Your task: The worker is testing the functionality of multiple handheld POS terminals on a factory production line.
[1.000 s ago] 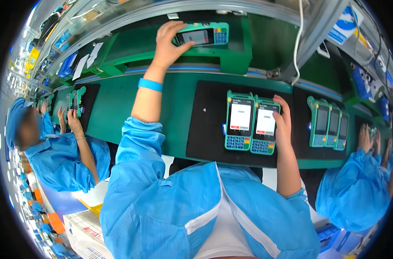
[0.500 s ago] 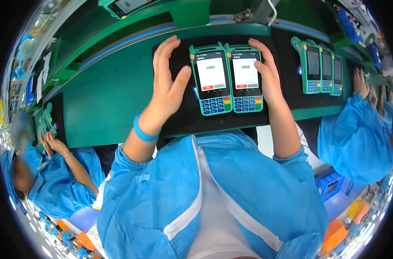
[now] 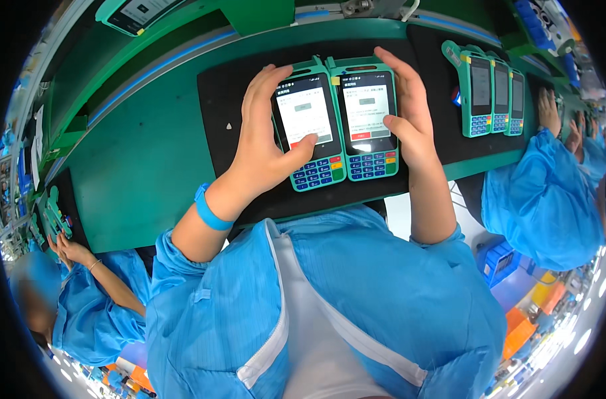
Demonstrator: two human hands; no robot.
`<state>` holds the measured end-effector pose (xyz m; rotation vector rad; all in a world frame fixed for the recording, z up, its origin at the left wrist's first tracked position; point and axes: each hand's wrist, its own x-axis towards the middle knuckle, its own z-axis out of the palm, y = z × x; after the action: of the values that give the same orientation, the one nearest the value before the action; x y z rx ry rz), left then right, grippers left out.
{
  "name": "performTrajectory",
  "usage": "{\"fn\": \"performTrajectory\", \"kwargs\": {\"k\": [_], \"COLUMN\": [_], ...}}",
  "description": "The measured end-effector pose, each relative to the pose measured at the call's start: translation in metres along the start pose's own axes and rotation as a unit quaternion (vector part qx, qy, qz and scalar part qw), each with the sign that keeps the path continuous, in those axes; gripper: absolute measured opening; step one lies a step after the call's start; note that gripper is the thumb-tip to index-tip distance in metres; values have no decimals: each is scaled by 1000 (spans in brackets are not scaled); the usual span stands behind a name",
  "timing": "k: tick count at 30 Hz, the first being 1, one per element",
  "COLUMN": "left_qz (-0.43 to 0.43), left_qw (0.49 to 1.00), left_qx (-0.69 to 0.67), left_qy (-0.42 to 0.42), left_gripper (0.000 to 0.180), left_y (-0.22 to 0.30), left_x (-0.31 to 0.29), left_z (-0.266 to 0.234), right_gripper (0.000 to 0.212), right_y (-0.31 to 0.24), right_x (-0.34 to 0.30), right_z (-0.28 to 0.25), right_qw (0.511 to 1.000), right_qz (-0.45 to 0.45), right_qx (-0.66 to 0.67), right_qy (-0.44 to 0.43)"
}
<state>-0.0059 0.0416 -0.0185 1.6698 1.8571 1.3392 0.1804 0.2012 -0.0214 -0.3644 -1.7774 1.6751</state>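
Two green card payment terminals with lit screens and blue keypads lie side by side on a black mat (image 3: 226,100). The left terminal (image 3: 303,110) leans slightly outward at its top edge. My left hand (image 3: 260,146) curls round its left side, with the thumb on the lower part of the screen. Along the upper right side of the right terminal (image 3: 368,110) lie the fingers of my right hand (image 3: 415,116), and that thumb rests over the screen's right side. My left fingertips are partly hidden behind the terminal's edge.
Three more terminals (image 3: 492,93) stand in a row on a mat to the right. Another device (image 3: 140,13) sits on the green shelf at the upper left. Co-workers in blue sleeves (image 3: 539,199) handle devices on both sides. A blue crate (image 3: 499,263) is low at the right.
My left hand has closed in on the left terminal, its thumb coming down onto the screen. My right thumb has moved lower on its screen. The whole view has shifted, and the screens show more text.
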Motion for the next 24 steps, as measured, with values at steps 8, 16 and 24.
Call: {"fn": "performTrajectory", "kwargs": {"k": [8, 16, 24], "left_qz": [1, 21, 22], "left_qw": [1000, 1000, 1000], "left_qx": [-1, 10, -12], "left_qy": [19, 14, 16], "left_gripper": [82, 82, 80], "left_y": [2, -5, -5], "left_x": [-3, -4, -4], "left_z": [0, 2, 1], "right_gripper": [82, 84, 85], "right_y": [2, 4, 4], "right_x": [4, 0, 1], "right_z": [-3, -6, -6], "right_qw": [998, 998, 996], "right_qz": [-16, -14, -21], "right_qx": [-52, -56, -69], "right_qy": [-27, -36, -43]}}
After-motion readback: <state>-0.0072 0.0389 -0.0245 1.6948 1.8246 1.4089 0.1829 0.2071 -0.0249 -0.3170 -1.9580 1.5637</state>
